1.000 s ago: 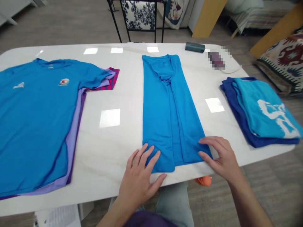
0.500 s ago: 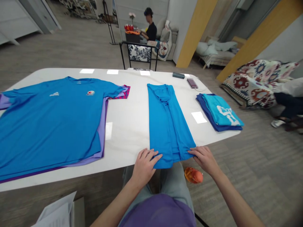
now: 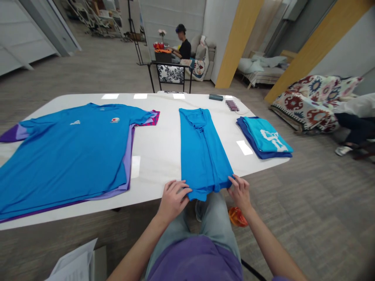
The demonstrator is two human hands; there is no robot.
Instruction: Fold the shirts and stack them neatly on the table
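A blue T-shirt point(image 3: 199, 152), its sides folded inward into a long strip, lies on the white table point(image 3: 158, 156) with the collar at the far end. Its hem hangs slightly over the near edge. My left hand point(image 3: 175, 198) grips the hem's left corner, fingers on top and thumb hidden. At the right corner, my right hand point(image 3: 240, 192) pinches the hem, which is lifted a little. To the left, another blue T-shirt point(image 3: 79, 152) with small chest logos is spread flat over purple shirts point(image 3: 131, 156). Folded shirts point(image 3: 263, 134) are stacked on the right.
A dark case point(image 3: 216, 97) and a blurred phone-like item point(image 3: 232, 105) sit near the far edge. Beyond stands a chair point(image 3: 171, 74), with a seated person point(image 3: 184, 48) behind. An orange object point(image 3: 238, 217) is on the floor; papers point(image 3: 73, 261) are at lower left.
The hem has risen slightly at the right, where my right hand has turned upward and moved a little inward. My left hand keeps its hold. The view has shifted slightly.
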